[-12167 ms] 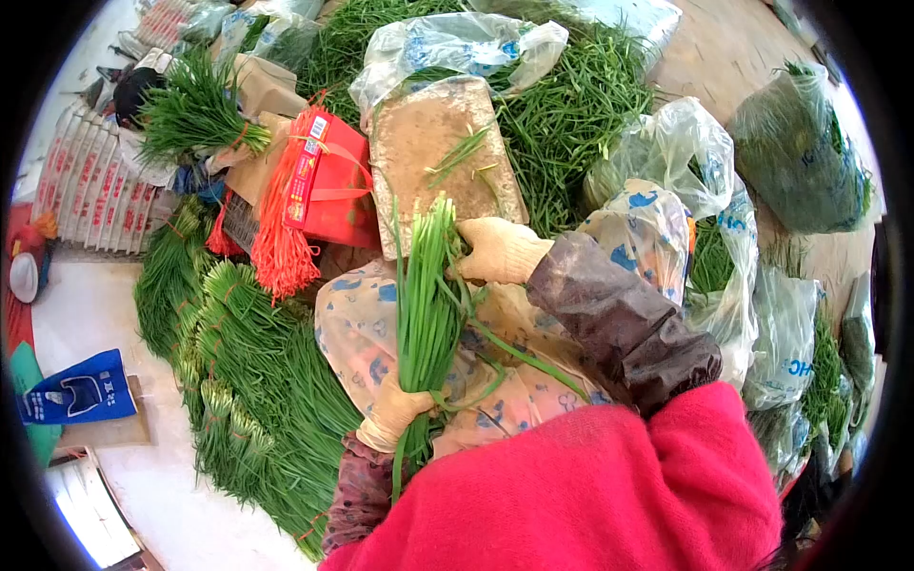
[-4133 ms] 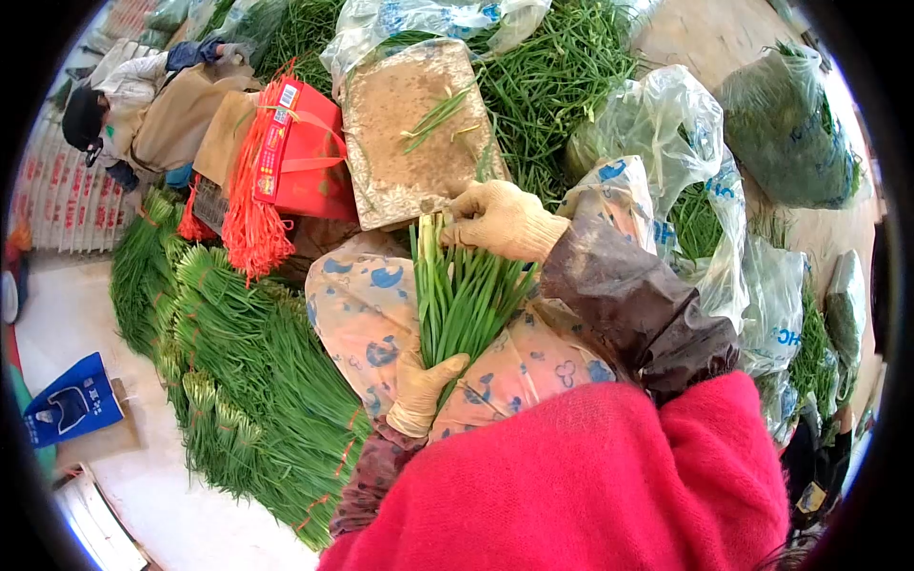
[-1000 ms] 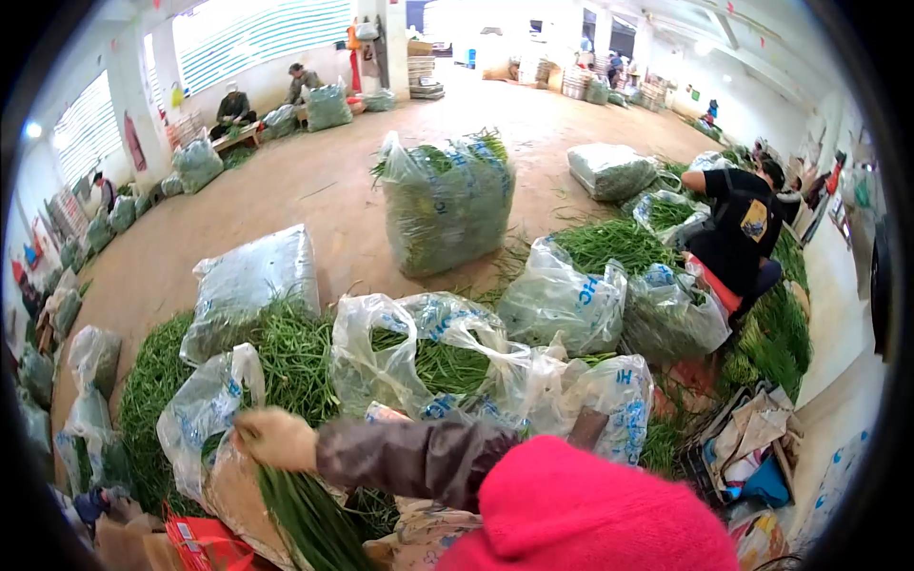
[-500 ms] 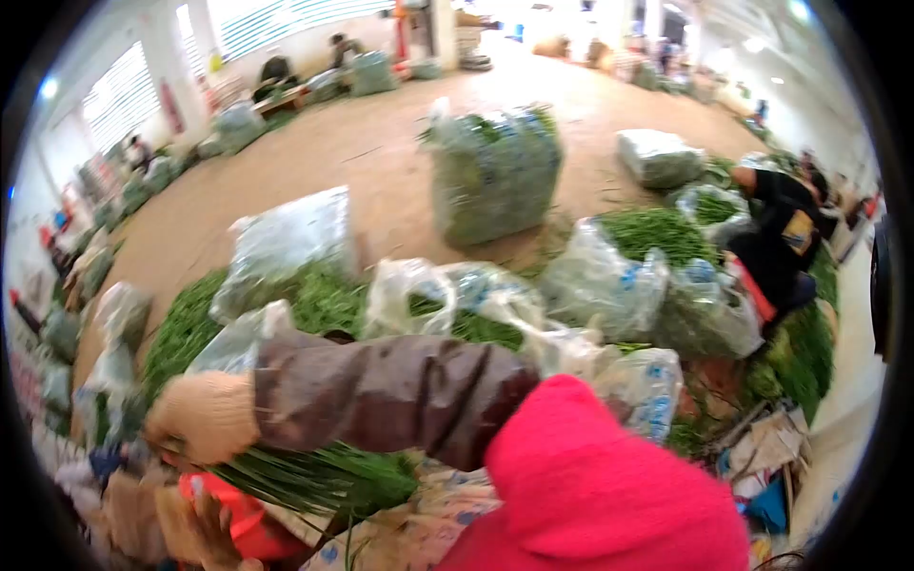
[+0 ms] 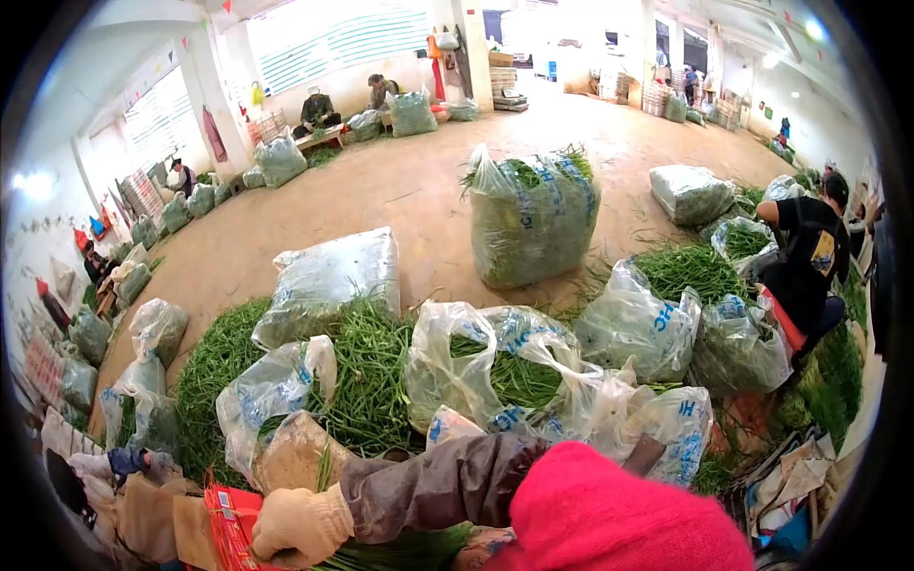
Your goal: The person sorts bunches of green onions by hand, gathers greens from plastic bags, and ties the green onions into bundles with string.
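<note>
My right hand (image 5: 303,525), in a cream knitted glove below a dark brown sleeve, reaches across the bottom of the view. Its fingers are curled at the edge of a bundle of thin red plastic strips (image 5: 228,521) with a small printed label; the fingertips are partly hidden. Under the forearm lies a bunch of long green stalks (image 5: 405,552), mostly covered by the sleeve. Just beyond the hand stands a worn tan piece (image 5: 293,455), perhaps a board. My left hand is not visible.
Ahead lie heaped green stalks (image 5: 376,371) and open clear plastic bags (image 5: 447,366). A full bag (image 5: 533,224) stands on the brown floor (image 5: 400,171). At right a person in black (image 5: 809,247) sits among bags. Cardboard scraps (image 5: 790,476) lie lower right.
My right hand has moved right and down, from over the stalk bunch to the red strips. Fingers visible at the bottom left before are out of view. The camera view has tilted upward.
</note>
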Demonstrator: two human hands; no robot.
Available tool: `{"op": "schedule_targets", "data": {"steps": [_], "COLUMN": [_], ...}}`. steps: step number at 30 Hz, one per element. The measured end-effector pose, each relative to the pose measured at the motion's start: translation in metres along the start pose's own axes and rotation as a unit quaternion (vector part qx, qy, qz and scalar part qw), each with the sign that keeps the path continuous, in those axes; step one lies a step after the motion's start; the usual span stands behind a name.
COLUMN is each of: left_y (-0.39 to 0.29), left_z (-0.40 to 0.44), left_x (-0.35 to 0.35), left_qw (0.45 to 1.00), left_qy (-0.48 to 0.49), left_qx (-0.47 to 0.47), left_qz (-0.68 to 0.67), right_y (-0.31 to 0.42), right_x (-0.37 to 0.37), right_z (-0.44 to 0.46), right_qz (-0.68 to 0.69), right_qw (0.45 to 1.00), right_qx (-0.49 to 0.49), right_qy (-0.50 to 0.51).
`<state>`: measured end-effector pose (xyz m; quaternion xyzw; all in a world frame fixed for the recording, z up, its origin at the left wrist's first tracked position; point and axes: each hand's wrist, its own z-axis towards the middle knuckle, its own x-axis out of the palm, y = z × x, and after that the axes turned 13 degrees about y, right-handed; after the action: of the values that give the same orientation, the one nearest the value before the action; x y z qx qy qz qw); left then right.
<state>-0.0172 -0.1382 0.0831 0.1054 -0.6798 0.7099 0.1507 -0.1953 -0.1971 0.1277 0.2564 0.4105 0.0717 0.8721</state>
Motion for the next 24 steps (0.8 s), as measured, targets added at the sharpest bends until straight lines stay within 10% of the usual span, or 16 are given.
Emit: {"op": "schedule_targets", "data": {"steps": [4, 6, 11, 18, 19, 20, 22, 24], "left_y": [0.005, 0.004, 0.004, -0.019, -0.029, -0.019, -0.043, -0.048], "left_z": [-0.007, -0.005, -0.006, -0.016, -0.015, -0.027, -0.042, -0.049], "left_x": [0.002, 0.001, -0.007, -0.091, -0.108, -0.123, -0.047, -0.016], "left_qw": [1.000, 1.000, 0.999, 0.989, 0.892, 0.889, 0.977, 0.985], "left_qy": [-0.010, -0.014, -0.028, 0.009, 0.086, 0.067, -0.024, -0.094], "left_qx": [-0.011, -0.009, -0.005, 0.007, 0.080, 0.187, 0.128, 0.128], "left_qz": [0.008, 0.009, 0.017, 0.150, 0.437, 0.413, 0.170, 0.064], "right_y": [-0.005, -0.009, -0.006, -0.035, -0.047, -0.061, -0.035, -0.007], "right_x": [0.006, 0.016, 0.033, 0.065, 0.074, 0.087, 0.045, 0.036], "right_z": [0.012, 0.008, -0.016, -0.128, -0.135, -0.143, -0.138, -0.098], "right_qz": [-0.093, 0.038, 0.286, 0.270, 0.217, 0.161, -0.311, -0.186], "right_qw": [0.990, 0.988, 0.932, 0.871, 0.839, 0.798, 0.829, 0.909], "right_qx": [0.066, 0.097, 0.134, 0.220, 0.248, 0.261, 0.455, 0.358], "right_qy": [0.086, -0.117, -0.181, 0.347, 0.434, 0.519, 0.095, 0.104]}}
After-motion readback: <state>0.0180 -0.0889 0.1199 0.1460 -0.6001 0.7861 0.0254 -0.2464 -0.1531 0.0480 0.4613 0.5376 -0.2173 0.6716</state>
